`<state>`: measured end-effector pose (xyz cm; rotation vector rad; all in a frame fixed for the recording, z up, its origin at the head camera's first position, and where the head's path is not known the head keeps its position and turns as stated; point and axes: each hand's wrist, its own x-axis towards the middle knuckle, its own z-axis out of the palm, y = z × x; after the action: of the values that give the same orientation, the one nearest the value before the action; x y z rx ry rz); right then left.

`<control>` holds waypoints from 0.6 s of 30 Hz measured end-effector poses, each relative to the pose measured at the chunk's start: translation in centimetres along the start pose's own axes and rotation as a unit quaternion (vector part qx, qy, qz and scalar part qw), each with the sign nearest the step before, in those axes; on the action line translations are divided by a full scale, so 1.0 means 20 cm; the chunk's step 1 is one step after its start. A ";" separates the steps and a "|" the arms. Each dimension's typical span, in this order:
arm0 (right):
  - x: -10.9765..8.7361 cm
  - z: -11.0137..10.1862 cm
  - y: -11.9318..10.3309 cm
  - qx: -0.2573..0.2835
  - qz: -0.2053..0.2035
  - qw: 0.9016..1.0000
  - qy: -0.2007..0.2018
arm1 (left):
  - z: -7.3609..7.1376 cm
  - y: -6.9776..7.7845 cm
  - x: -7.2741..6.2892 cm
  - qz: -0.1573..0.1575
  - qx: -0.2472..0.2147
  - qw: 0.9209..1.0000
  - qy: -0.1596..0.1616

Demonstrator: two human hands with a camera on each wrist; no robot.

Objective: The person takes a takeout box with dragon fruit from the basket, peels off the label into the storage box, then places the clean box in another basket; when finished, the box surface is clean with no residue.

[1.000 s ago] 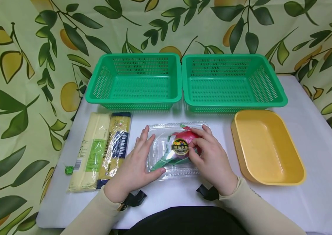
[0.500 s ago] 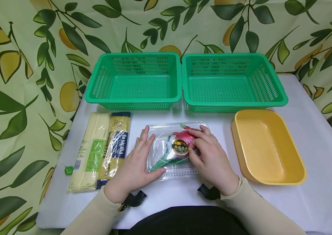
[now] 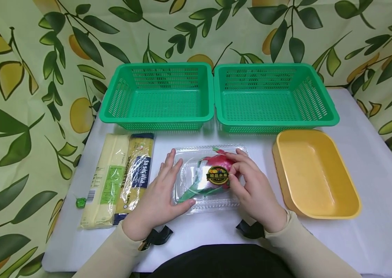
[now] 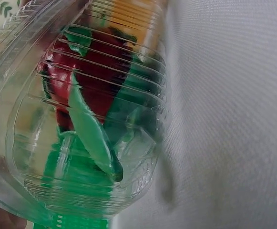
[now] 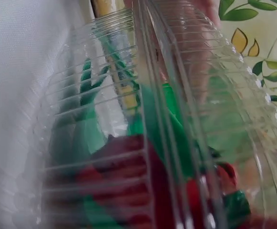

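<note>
A clear plastic clamshell box (image 3: 201, 206) lies on the table in front of me, with a red dragon fruit (image 3: 214, 160) and long green pieces (image 3: 190, 194) inside. Over the fruit shows a round black and gold fruit sticker (image 3: 218, 175) with a banner across it. My right hand (image 3: 255, 191) pinches the sticker's right edge between thumb and forefinger, its other fingers over the box's right side. Along the left side, my left hand (image 3: 156, 197) lies with straight, spread fingers, thumb at the front edge. Both wrist views look through the ribbed box walls (image 4: 95, 188).
Two green baskets (image 3: 161, 125) (image 3: 279, 126) stand side by side at the back. A yellow tub (image 3: 315, 173) is on the right. To the left lie a spaghetti pack (image 3: 135, 173) and a pale noodle pack (image 3: 107, 181), beside a small green scrap (image 3: 80, 202).
The sticker has shifted slightly right together with my right hand, and more of its right end shows. My left hand and the box have stayed in place.
</note>
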<state>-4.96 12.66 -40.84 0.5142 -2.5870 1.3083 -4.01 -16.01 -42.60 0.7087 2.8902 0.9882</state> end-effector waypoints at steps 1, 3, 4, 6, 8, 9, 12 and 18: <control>0.00 0.00 0.00 0.003 0.002 1.000 -0.001 | 0.00 0.00 0.00 0.001 0.000 1.000 0.001; 0.00 -0.02 0.00 0.007 0.006 1.000 -0.001 | 0.00 0.00 0.00 0.004 0.000 1.000 0.004; 0.00 -0.03 0.00 0.010 0.007 1.000 -0.001 | 0.00 0.00 0.00 0.005 -0.001 1.000 0.006; 0.00 -0.06 0.00 0.016 0.012 1.000 0.005 | 0.00 -0.01 0.00 0.009 -0.002 1.000 0.009; 0.00 -0.09 0.00 0.015 0.015 1.000 0.015 | 0.00 -0.01 0.00 0.012 -0.003 1.000 0.011; 0.00 -0.11 0.00 0.016 0.017 1.000 0.019 | 0.00 -0.01 0.00 0.014 -0.003 1.000 0.012; 0.00 -0.16 -0.01 0.007 0.027 0.999 0.038 | 0.00 -0.01 0.00 0.016 -0.003 1.000 0.015; -0.02 -0.27 -0.01 -0.013 0.050 0.995 0.084 | 0.01 -0.02 0.00 0.022 -0.005 1.000 0.019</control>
<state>-4.47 17.01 -37.71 0.2612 -2.5151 1.2856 -4.22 -16.25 -42.98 0.7634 2.9120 1.0330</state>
